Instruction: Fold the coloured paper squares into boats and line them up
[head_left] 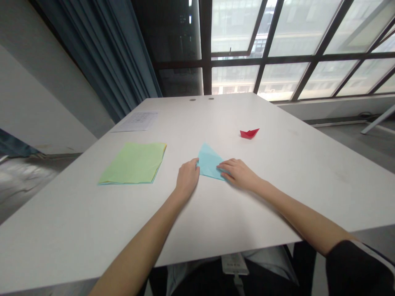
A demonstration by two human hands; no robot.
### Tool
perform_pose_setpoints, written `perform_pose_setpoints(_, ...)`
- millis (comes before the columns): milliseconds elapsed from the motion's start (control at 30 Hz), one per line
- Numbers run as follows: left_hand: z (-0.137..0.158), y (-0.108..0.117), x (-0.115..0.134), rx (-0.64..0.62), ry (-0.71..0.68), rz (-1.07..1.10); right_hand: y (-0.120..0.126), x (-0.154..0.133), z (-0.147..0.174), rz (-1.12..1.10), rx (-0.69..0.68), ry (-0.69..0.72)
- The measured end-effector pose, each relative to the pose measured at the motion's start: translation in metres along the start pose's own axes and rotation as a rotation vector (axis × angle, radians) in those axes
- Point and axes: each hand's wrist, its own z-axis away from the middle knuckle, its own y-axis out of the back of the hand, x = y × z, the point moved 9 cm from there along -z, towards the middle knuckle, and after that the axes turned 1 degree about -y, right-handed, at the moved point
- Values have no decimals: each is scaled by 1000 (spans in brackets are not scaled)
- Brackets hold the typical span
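A light-blue sheet of paper [210,162], folded to a pointed shape, lies on the white table [216,222] between my hands. Its tip points away from me. My left hand [187,176] is at the paper's left edge, thumb and fingers closed on it. Most of those fingers are hidden behind the hand. Flat on the paper's right part rest the outstretched fingers of my right hand [237,172], slightly apart. Beyond the right hand sits a small red paper boat [249,133], touched by neither hand.
On the left lies a stack of coloured paper [134,162], light green on top with blue and yellow edges showing. Farther back is a printed white sheet [135,121]. A blue curtain [108,53] and windows stand past the table. An ID badge [234,264] hangs below the table's near edge.
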Motion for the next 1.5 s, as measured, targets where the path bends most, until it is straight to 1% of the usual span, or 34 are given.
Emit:
perform_pose_setpoints(100,1,-1,5,-56,-19,-49,-9,-8,0,17,-59,16)
perform_pose_setpoints(233,5,-3,8,-157,1,-156,-11,-1,3,-1,-94,-3)
perform_pose_setpoints(333,8,4,11,-132,-7,-223,-10,1,4,-33,-111,17)
perform_pose_setpoints(400,9,9,17,-102,-65,-236,-9,3,5,-45,-121,10)
perform_pose_setpoints(467,11,10,27,-108,-171,-219,-8,5,5,-38,-132,-16)
perform_pose_setpoints(567,16,5,45,-171,-350,-151,-6,7,3,-2,-129,-54)
perform_pose_setpoints(633,19,-1,53,-227,-427,-110,-5,7,2,25,-116,-66)
perform_pose_setpoints(700,20,-5,57,-259,-457,-85,-4,6,1,39,-99,-60)
perform_pose_setpoints(833,18,-14,55,-268,-477,-62,-6,3,2,13,-79,-7)
perform_pose_setpoints(933,16,-25,44,-306,-436,-81,-9,4,3,7,-60,14)
perform_pose_setpoints(1033,12,-33,26,-338,-305,-127,-12,7,5,2,-67,20)
perform_pose_setpoints(1133,9,-35,9,-325,-175,-167,-13,13,6,-15,-75,10)
perform_pose_setpoints(1200,7,-35,2,-321,-118,-192,-13,18,7,-13,-84,-9)
perform_pose_setpoints(1367,4,-35,-7,-335,-64,-221,-17,30,12,42,-139,-67)
perform_pose_setpoints(1500,2,-32,-11,-341,-30,-222,-19,33,16,78,-160,-98)
